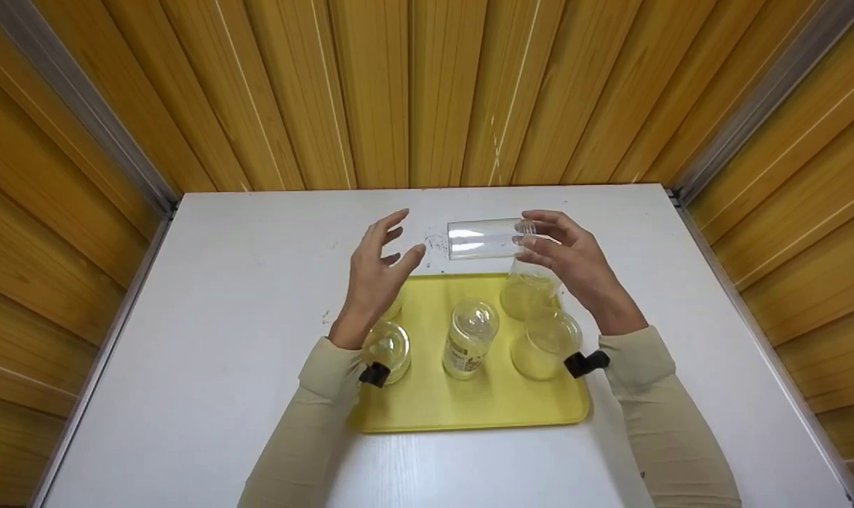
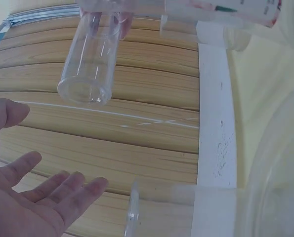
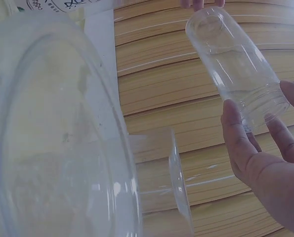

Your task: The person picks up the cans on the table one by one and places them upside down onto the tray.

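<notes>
A clear, straight-sided jar (image 1: pixel 483 238) lies sideways in the air above the far edge of the yellow tray (image 1: pixel 419 406). My right hand (image 1: pixel 578 262) grips it around its threaded neck, thumb and fingers on opposite sides. The jar's flat base points left, toward my left hand (image 1: pixel 379 275). That hand is held up with fingers spread and thumb apart, touching nothing. In the right wrist view the jar (image 3: pixel 235 64) looks see-through, with no contents visible. In the left wrist view the same jar (image 2: pixel 90 59) is beyond the left fingers.
Several clear containers stand on the tray: a labelled jar (image 1: pixel 469 342) in the middle, a jar (image 1: pixel 390 353) at left, a wide one (image 1: pixel 545 346) at right and another (image 1: pixel 529 293) behind it. The white table (image 1: pixel 222 339) meets wood-look panels (image 1: pixel 412 99) at the back and sides.
</notes>
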{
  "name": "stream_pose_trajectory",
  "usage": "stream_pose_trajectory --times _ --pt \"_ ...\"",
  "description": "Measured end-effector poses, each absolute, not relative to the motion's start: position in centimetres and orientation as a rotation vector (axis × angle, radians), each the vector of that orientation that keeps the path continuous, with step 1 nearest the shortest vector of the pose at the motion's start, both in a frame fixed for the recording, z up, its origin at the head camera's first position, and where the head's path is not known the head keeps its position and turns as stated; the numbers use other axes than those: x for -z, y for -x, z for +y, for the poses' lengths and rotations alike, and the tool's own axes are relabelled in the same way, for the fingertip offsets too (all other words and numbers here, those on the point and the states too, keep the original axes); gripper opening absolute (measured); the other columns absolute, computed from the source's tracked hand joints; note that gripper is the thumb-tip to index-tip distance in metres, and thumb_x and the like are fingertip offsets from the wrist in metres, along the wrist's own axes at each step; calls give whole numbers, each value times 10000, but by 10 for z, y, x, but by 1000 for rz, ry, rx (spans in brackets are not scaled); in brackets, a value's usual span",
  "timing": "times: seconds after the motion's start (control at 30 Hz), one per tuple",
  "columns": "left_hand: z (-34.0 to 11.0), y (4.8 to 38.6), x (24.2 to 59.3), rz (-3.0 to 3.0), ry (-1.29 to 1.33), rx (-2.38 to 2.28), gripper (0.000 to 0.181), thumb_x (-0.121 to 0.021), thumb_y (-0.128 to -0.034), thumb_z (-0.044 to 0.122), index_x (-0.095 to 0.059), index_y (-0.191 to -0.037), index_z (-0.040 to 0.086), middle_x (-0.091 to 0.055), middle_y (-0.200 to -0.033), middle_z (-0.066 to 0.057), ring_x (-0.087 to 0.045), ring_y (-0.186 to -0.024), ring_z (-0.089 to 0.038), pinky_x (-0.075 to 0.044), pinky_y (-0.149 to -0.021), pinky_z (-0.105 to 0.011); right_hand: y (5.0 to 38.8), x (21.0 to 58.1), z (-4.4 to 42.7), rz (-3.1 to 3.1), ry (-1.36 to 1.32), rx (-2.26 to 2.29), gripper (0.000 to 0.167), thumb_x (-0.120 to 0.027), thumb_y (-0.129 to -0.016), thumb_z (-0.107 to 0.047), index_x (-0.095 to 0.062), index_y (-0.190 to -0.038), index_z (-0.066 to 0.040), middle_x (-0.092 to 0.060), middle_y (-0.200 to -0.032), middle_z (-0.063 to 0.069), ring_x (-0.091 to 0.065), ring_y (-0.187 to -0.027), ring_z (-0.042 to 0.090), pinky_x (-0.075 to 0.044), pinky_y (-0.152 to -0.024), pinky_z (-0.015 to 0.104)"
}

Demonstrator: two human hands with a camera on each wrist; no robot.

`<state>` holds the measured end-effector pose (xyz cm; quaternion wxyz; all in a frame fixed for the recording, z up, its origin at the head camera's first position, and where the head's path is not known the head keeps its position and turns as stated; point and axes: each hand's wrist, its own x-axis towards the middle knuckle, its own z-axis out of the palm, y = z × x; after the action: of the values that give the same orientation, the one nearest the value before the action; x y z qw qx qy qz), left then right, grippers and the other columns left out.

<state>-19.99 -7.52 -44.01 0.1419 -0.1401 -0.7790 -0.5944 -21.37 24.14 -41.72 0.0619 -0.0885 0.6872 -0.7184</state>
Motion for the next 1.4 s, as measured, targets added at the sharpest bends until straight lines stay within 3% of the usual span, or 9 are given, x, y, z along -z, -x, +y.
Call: stream_pose_trajectory --times 0.43,0.67,0.93,1.4 --pt "-55 200 437 -2119 495 2021 581 -750 -978 206 -569 -1518 93 -538 -1552 -56 -545 -1394 -253 -526 -1051 -422 208 414 237 1966 283 2269 496 -693 -1028 -58 -520 -1488 7 -548 -1400 214 -580 -1295 374 -556 -1003 454" --pt "-50 201 438 -2102 537 2078 563 -748 -976 185 -583 -1508 99 -550 -1542 -73 -575 -1362 -222 -547 -1016 -441 205 415 234 1927 290 2299 493 -691 -1025 -49 -526 -1488 -5 -564 -1392 215 -583 -1291 378 -554 -1002 467" --pt "-47 201 436 -2084 567 2111 525 -760 -972 160 -611 -1469 76 -576 -1515 -68 -578 -1361 -308 -566 -979 -442 204 416 231 1914 273 2299 508 -690 -1029 -62 -509 -1499 2 -552 -1402 213 -585 -1287 373 -557 -999 462" --pt "-46 200 434 -2057 530 2155 468 -783 -940 124 -662 -1386 49 -638 -1421 -73 -607 -1291 -228 -572 -961 -404 201 416 227 1873 288 2309 486 -662 -1037 -35 -510 -1497 3 -551 -1398 218 -597 -1275 342 -547 -1018 466"
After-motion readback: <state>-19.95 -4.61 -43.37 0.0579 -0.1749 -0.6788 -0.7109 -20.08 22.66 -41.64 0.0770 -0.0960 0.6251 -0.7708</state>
